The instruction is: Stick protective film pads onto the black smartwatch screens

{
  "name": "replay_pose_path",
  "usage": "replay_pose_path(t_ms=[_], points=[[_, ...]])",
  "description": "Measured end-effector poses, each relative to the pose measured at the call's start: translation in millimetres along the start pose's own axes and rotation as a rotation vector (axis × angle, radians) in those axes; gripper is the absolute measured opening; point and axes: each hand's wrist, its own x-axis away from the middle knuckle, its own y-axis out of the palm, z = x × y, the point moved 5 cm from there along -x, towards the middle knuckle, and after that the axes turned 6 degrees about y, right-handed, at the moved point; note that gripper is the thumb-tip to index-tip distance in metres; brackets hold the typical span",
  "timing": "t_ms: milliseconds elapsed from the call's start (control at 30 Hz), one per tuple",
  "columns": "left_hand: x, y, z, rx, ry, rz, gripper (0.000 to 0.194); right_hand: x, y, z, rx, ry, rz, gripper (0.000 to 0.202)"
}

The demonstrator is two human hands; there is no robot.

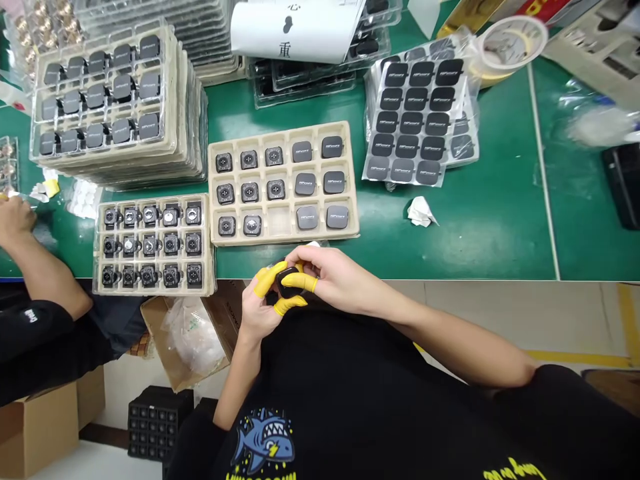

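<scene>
My left hand (261,300), with yellow finger cots, grips a black square watch body (289,283) at the table's front edge. Over the same watch body, the yellow-capped fingers of my right hand (323,275) are closed from the other side. Just beyond my hands lies a beige tray (280,225). Some watch bodies in it show sensor backs; those in its two right columns show dark printed faces. To the left, a second tray (213,267) holds rows of watch bodies under clear plastic. Sheets of dark square stickers (411,123) lie at the right.
Stacked trays (193,143) of watches stand at the back left. A tape roll (515,43), a crumpled white paper (421,211) and a black object (623,187) are on the right. A co-worker's hand (15,220) is at the far left. Below the edge stands an open carton (160,333).
</scene>
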Motion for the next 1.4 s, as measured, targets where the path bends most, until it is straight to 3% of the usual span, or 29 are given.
replay_pose_path(t_ms=[133,233,333,467,567,700,833,933,1200,1333,1400], points=[[5.6,-11.5,-7.1,-0.078,-0.106,0.042,0.070,-8.5,-6.5,-6.4,-0.008,-0.076,0.022,0.020],[12.8,-27.0,-16.5,-0.060,-0.189,0.109,0.060,-26.8,-29.0,-8.5,0.079,-0.142,0.209,0.019],[21.7,-44.2,-23.5,-0.046,-0.243,0.158,0.048,-54.6,-46.0,-0.5,0.314,-0.079,0.361,0.014],[31.4,-60.1,-26.7,-0.098,-0.279,0.197,0.033,-80.8,-38.0,12.0,0.517,-0.009,0.334,0.010],[33.1,-63.0,-25.8,-0.136,-0.257,0.171,0.022,-85.9,-33.1,13.9,0.638,0.026,0.385,0.017],[28.1,-61.1,-21.9,-0.126,-0.150,0.108,0.017,-102.5,-48.3,5.7,0.739,0.054,0.420,0.037],[21.8,-58.1,-16.6,-0.089,-0.066,0.102,0.017,-130.2,-67.0,-4.8,0.825,0.072,0.396,0.033],[19.3,-54.2,-14.0,-0.091,-0.062,0.101,0.019,-140.4,-67.6,-7.4,0.828,0.060,0.366,0.027],[14.7,-39.7,-10.7,-0.171,-0.049,0.098,0.028,-131.8,-63.7,-5.1,0.659,-0.041,0.423,0.024],[15.5,-23.8,-1.9,-0.326,0.016,0.023,0.036,-82.3,-57.7,-10.2,0.519,-0.161,0.497,0.025],[17.1,-15.3,5.3,-0.412,0.053,-0.001,0.040,-47.5,-42.4,-4.8,0.322,-0.226,0.417,0.023]])
